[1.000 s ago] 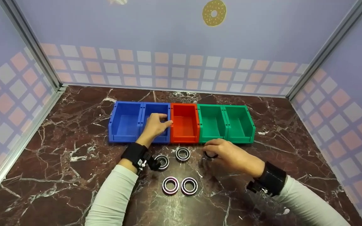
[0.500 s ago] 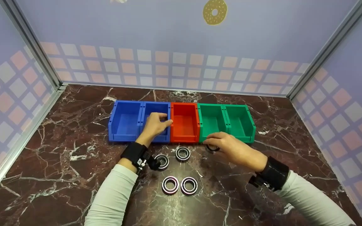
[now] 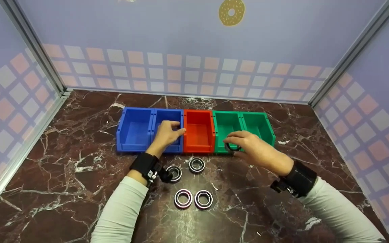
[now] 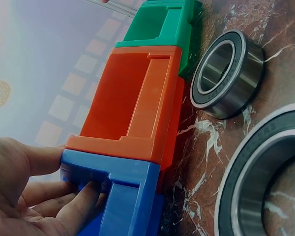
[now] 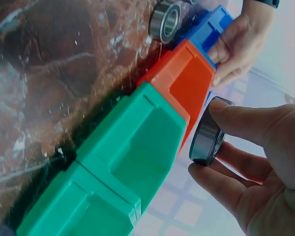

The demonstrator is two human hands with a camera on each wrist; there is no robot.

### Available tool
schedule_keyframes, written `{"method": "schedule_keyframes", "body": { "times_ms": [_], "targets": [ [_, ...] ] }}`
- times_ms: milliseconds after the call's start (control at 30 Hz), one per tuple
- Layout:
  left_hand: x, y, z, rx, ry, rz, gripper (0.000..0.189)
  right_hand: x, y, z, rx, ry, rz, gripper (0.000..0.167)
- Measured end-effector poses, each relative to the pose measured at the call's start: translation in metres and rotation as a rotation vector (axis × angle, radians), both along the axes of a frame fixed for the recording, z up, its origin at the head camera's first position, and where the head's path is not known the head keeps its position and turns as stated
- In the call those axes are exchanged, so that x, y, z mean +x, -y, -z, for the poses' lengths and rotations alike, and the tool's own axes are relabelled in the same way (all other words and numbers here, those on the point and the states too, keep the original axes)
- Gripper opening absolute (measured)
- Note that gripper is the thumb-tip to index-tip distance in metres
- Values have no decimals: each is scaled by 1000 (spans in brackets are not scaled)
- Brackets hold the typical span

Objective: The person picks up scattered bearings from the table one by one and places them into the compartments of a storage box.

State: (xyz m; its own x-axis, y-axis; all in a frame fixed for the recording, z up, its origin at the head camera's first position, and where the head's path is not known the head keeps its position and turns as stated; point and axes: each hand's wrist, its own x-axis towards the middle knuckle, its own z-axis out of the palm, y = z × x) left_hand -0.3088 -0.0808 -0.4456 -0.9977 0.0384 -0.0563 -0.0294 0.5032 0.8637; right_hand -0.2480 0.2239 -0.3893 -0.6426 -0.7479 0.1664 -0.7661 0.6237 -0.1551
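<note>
The right hand (image 3: 253, 148) clamps a ball bearing (image 5: 206, 136) between thumb and fingers; the bearing has just advanced over the front lip of the left green bin (image 3: 226, 118), so I judge the carry unfinished. The unmoved left hand (image 3: 166, 135) pinches the right blue bin's (image 3: 174, 149) wall; four other bearings (image 3: 191, 165) lie on the marble tabletop (image 3: 255, 209).

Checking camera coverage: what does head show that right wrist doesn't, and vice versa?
Head only: near-left bearing, near-right bearing and both sleeves.

Right wrist only: the palm side of the right hand.

Both: the held bearing in that hand, the left hand at a blue bin, the red bin, both green bins, and the loose bearing closest to the bins.
</note>
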Motion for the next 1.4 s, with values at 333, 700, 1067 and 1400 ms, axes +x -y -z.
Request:
{"method": "schedule_keyframes", "body": {
  "times_ms": [333, 700, 1067, 1400],
  "targets": [
    [1, 0, -2, -6, 14, 0, 50, -14, -8, -9, -9, -24, 38, 44],
    [0, 0, 0, -14, -5, 6, 49, -29, -17, -13, -30, -11, 89, 46],
    [0, -1, 0, 1, 20, -8, 50, -44, -26, -17, -13, 51, 165, 50],
    [-1, 0, 1, 1, 11, -6, 49, -57, -36, -13, -34, 39, 197, 50]
  ]
}}
